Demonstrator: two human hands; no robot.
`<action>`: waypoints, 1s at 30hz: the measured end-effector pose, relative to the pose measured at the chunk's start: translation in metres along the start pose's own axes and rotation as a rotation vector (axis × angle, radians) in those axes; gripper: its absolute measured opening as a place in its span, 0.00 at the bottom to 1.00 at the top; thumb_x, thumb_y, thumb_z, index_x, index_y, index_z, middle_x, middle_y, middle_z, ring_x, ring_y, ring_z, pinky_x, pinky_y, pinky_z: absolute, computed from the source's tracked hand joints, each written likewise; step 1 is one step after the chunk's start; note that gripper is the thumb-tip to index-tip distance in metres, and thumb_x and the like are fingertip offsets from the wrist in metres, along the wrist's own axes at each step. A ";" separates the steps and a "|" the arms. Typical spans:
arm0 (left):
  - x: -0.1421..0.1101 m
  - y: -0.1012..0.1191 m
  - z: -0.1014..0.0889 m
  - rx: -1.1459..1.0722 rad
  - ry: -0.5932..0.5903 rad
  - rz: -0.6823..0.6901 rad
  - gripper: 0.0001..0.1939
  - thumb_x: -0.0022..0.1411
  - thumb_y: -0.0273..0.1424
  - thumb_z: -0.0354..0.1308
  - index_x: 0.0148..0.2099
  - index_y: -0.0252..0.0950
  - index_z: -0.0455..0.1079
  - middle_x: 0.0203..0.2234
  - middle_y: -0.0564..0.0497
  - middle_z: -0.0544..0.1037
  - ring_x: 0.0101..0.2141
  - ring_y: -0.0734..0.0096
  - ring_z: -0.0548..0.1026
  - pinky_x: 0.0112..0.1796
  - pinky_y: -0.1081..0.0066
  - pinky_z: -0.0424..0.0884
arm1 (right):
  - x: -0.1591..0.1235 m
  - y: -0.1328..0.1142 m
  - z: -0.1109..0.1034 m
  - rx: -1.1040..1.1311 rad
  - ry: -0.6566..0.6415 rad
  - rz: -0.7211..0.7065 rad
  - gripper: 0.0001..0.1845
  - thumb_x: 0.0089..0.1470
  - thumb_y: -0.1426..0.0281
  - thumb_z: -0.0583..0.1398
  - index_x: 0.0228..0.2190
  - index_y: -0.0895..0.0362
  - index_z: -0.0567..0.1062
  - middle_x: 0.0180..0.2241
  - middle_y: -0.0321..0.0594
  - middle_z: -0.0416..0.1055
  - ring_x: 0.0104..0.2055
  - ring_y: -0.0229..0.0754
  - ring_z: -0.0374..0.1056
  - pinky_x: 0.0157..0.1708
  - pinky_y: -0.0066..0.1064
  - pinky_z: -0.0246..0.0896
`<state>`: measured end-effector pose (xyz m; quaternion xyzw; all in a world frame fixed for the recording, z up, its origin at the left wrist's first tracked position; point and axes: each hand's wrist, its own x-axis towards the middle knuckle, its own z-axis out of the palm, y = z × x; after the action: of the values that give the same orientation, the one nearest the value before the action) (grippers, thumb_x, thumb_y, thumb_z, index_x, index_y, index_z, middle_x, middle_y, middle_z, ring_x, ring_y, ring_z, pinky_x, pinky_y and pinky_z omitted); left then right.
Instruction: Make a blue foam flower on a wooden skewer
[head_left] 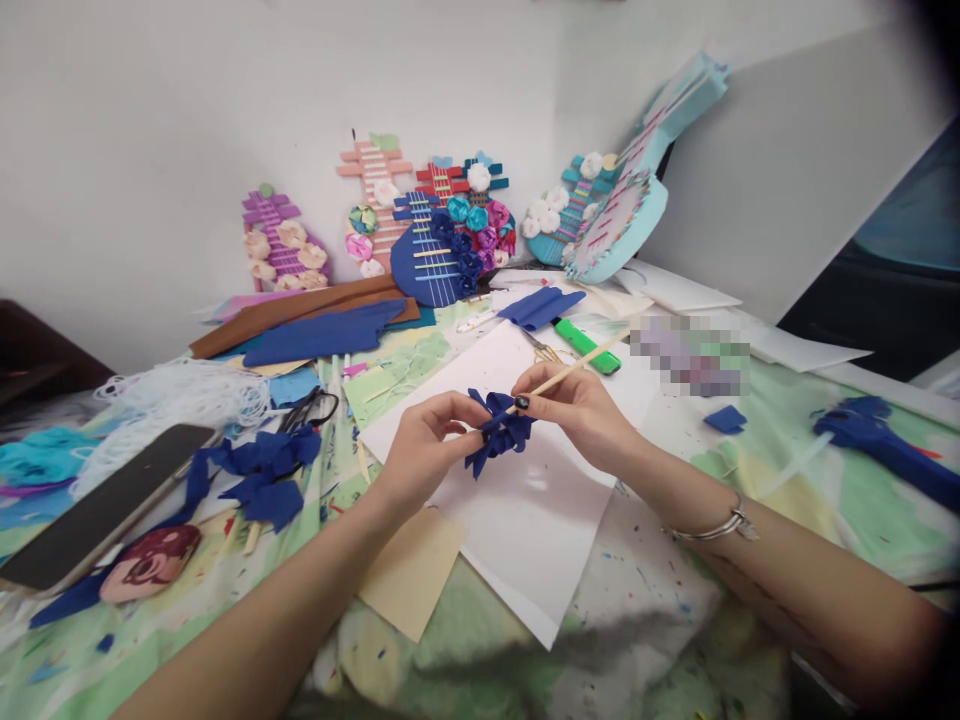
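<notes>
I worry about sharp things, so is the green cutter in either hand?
No, the green cutter lies beyond the right hand, which holds a stick, while the left hand pinches a blue flower.

The ruffled dark-blue paper flower [517, 434] and slim pale-tan wooden stick [581, 367] are plain, the draped green-and-cream cloth [780, 400] blotchy

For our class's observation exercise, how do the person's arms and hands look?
No sleeve shows on the left forearm or right forearm. A thin, silver-coloured metal charm bangle circles the right wrist; the right hand has dark thumbnail polish.
</notes>
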<state>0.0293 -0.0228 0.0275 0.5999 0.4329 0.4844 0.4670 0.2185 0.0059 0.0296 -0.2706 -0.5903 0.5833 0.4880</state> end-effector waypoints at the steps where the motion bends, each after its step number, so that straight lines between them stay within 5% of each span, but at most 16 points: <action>1: 0.000 0.001 0.000 0.070 -0.001 0.033 0.04 0.47 0.24 0.63 0.29 0.35 0.73 0.27 0.51 0.76 0.31 0.69 0.74 0.36 0.69 0.70 | 0.000 0.000 0.000 -0.007 0.001 -0.004 0.12 0.43 0.65 0.68 0.28 0.59 0.74 0.24 0.36 0.72 0.26 0.34 0.67 0.27 0.28 0.64; 6: -0.001 0.003 0.001 0.171 0.009 0.111 0.08 0.48 0.23 0.61 0.33 0.37 0.74 0.29 0.52 0.77 0.32 0.69 0.74 0.38 0.68 0.69 | 0.000 -0.001 0.000 -0.051 0.038 -0.037 0.13 0.43 0.64 0.68 0.26 0.59 0.74 0.24 0.37 0.72 0.28 0.36 0.68 0.29 0.30 0.65; 23: -0.001 0.002 0.000 0.209 -0.003 0.029 0.08 0.46 0.25 0.62 0.33 0.35 0.75 0.29 0.49 0.78 0.31 0.67 0.75 0.37 0.66 0.70 | 0.000 0.001 -0.003 -0.243 0.067 -0.163 0.13 0.47 0.61 0.65 0.27 0.58 0.75 0.31 0.40 0.71 0.32 0.38 0.68 0.32 0.32 0.64; 26: 0.000 0.001 0.000 0.227 0.029 0.048 0.08 0.45 0.24 0.62 0.32 0.35 0.73 0.27 0.51 0.77 0.30 0.68 0.74 0.36 0.67 0.69 | 0.002 0.001 -0.006 -0.235 0.165 -0.182 0.14 0.46 0.60 0.66 0.26 0.59 0.75 0.31 0.40 0.72 0.31 0.39 0.69 0.31 0.32 0.63; 30: 0.001 -0.002 -0.002 0.269 0.090 0.113 0.08 0.44 0.22 0.60 0.29 0.36 0.67 0.25 0.54 0.74 0.30 0.69 0.73 0.36 0.68 0.67 | 0.005 -0.001 -0.015 -0.382 0.365 -0.123 0.18 0.47 0.56 0.64 0.21 0.60 0.75 0.19 0.38 0.70 0.23 0.36 0.63 0.25 0.29 0.57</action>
<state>0.0272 -0.0213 0.0264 0.6580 0.4798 0.4742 0.3346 0.2302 0.0170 0.0293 -0.4219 -0.6073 0.3722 0.5610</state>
